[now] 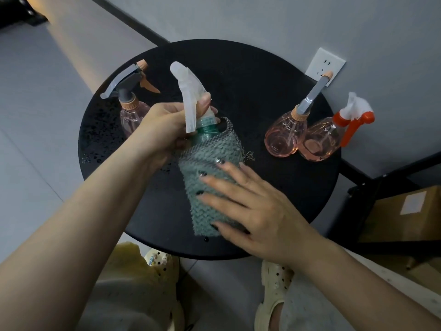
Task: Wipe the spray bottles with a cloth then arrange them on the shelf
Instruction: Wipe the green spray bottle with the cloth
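Observation:
Above the round black table I hold a green spray bottle with a white trigger head. My left hand grips its neck and trigger. A grey-green textured cloth is wrapped around the bottle's body, and my right hand presses the cloth against it with fingers spread. A pink bottle with a grey and peach trigger stands at the table's left. Two more pink bottles stand at the right: one with a grey head, one with an orange and white trigger.
A white wall socket sits behind the table on the grey wall. A dark shelf frame with a cardboard box stands at the right. Water drops speckle the table's left side. My feet in pale sandals show below.

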`<control>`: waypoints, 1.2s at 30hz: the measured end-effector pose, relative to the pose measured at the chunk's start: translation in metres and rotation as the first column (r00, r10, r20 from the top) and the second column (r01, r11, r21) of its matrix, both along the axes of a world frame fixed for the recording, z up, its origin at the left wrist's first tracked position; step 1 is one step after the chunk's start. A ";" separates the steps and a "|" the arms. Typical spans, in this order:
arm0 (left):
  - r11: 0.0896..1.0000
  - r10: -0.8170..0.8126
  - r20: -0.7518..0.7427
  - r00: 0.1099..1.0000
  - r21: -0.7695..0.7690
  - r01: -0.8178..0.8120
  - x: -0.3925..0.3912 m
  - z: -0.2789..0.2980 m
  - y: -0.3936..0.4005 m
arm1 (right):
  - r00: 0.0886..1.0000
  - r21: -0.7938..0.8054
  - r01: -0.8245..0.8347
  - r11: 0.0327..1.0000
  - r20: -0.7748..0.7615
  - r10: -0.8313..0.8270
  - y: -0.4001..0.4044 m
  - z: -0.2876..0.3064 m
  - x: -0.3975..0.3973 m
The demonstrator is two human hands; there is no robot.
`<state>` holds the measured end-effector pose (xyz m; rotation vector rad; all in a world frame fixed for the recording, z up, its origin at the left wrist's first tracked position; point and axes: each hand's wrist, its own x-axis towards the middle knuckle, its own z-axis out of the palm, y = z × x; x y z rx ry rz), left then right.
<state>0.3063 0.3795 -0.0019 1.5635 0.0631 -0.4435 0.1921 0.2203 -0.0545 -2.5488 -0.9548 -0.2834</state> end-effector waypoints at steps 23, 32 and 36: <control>0.971 -0.002 0.043 0.999 -0.238 0.012 -0.020 -0.011 -0.020 | 0.697 0.553 0.589 0.589 -0.717 -0.025 0.000 0.006 0.013; 0.968 0.125 -0.069 0.990 -0.211 -0.137 -0.046 -0.020 -0.039 | 0.688 0.187 0.677 0.712 -0.506 -0.521 -0.003 0.021 0.013; 0.953 0.133 -0.160 0.978 -0.249 -0.171 -0.047 -0.014 -0.041 | 0.748 0.046 0.617 0.786 -0.345 -0.567 0.002 0.019 0.007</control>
